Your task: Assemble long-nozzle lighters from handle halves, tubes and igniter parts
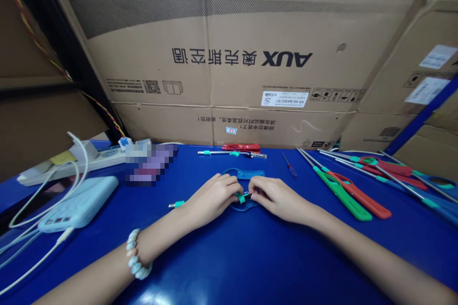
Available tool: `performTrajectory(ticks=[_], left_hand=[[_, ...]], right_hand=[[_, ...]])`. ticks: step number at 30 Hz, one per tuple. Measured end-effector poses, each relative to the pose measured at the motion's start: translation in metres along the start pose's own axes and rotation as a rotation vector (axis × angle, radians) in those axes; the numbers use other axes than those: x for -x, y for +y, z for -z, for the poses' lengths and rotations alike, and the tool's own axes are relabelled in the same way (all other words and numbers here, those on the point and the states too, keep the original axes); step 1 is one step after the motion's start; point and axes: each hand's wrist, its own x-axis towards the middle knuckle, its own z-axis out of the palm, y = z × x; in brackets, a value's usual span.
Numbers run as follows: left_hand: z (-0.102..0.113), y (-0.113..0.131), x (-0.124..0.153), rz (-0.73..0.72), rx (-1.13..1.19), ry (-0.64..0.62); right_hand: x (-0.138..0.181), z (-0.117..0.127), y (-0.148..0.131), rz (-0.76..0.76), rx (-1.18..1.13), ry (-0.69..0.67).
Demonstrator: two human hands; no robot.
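Note:
My left hand [215, 196] is closed around the inner assembly of a long-reach lighter. The assembly's metal tube tip [176, 205] sticks out to the left under my wrist, and its green trigger piece [242, 198] shows at my fingertips. Opposite it, my right hand [277, 196] pinches a small black part [249, 197] at the assembly's right end, with a bit of white wire beside it. Beneath both hands is a blue lighter handle half [246, 208], partly covered by the fingers. Just beyond lies another blue handle half [252, 175].
Farther back are a second tube assembly [214, 153] and red handle pieces [241, 147]. A screwdriver [291, 169] lies right of them. Green [345, 195] and orange [368, 196] lighters, among several others, fill the right side. A power bank [82, 202] with cables and a power strip [96, 164] stand left.

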Motion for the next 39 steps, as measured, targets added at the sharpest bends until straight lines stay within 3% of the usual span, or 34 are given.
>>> performTrajectory(ticks=[9, 22, 39], left_hand=[[-0.01, -0.002, 0.002, 0.067, 0.131, 0.073], [-0.01, -0.005, 0.001, 0.038, 0.262, 0.136], [-0.013, 0.001, -0.005, 0.218, 0.445, 0.209]], right_hand=[[-0.002, 0.0, 0.004, -0.019, -0.061, 0.003], [-0.003, 0.002, 0.003, -0.076, -0.144, -0.013], [-0.006, 0.003, 0.006, -0.132, -0.237, -0.002]])
